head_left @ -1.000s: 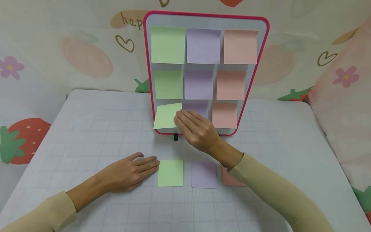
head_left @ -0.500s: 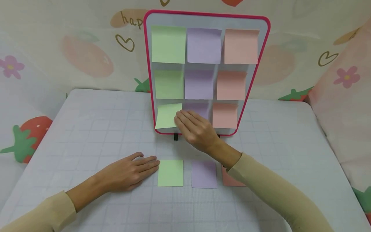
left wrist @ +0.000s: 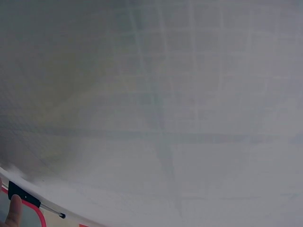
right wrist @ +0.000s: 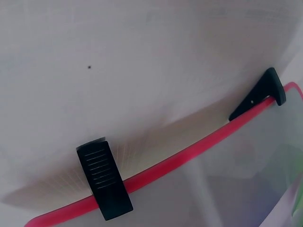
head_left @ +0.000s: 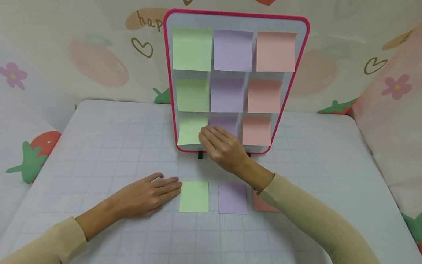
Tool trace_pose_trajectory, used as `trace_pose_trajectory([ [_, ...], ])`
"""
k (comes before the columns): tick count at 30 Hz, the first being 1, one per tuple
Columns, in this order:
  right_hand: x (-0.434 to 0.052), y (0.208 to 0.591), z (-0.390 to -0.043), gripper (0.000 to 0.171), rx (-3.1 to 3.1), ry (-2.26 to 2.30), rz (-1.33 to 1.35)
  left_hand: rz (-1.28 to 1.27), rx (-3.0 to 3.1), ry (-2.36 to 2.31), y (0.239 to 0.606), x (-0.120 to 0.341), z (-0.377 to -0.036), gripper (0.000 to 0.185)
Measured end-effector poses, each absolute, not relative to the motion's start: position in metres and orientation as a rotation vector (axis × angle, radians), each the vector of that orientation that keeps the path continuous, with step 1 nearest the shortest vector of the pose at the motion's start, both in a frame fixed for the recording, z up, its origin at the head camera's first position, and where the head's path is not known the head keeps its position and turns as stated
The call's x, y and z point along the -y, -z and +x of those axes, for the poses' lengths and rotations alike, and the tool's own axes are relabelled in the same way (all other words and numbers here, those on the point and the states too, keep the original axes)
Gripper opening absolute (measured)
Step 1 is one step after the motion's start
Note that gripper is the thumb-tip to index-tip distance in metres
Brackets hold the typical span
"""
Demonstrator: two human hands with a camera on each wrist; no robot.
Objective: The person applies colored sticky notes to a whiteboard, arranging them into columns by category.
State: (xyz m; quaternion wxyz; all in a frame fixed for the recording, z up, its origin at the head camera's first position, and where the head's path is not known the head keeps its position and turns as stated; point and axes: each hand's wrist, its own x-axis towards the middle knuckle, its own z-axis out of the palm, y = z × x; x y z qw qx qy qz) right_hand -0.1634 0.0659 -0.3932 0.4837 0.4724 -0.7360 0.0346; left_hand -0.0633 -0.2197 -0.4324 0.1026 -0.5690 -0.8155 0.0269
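A red-rimmed board (right wrist: 189, 156) stands on two black feet (right wrist: 104, 179) on pale tabletop (right wrist: 118, 61).

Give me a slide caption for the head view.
Right hand presses a green note onto the pink-framed board; left hand rests flat.

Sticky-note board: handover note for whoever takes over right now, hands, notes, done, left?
Right hand: fingers flat on the bottom-left green sticky note on the pink-framed white board, holding nothing.
Left hand: flat on the gridded table mat, beside the green note pad.
Purple pad and pink pad sit alongside.
Done: all nine board cells hold notes.
Left: green note's lower edge looks lifted.
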Motion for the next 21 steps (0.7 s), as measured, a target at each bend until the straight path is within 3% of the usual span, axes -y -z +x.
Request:
trace_pose_trajectory([
  [9, -0.065, 0.394, -0.164, 0.015, 1.814, -0.079, 1.143, -1.691, 2.418, -0.081, 0.432, 0.219, -0.065, 0.043],
  [21, -0.065, 0.397, -0.163, 0.015, 1.833, -0.089, 1.149, -1.639, 2.372, -0.045, 0.421, 0.214, -0.071, 0.061],
])
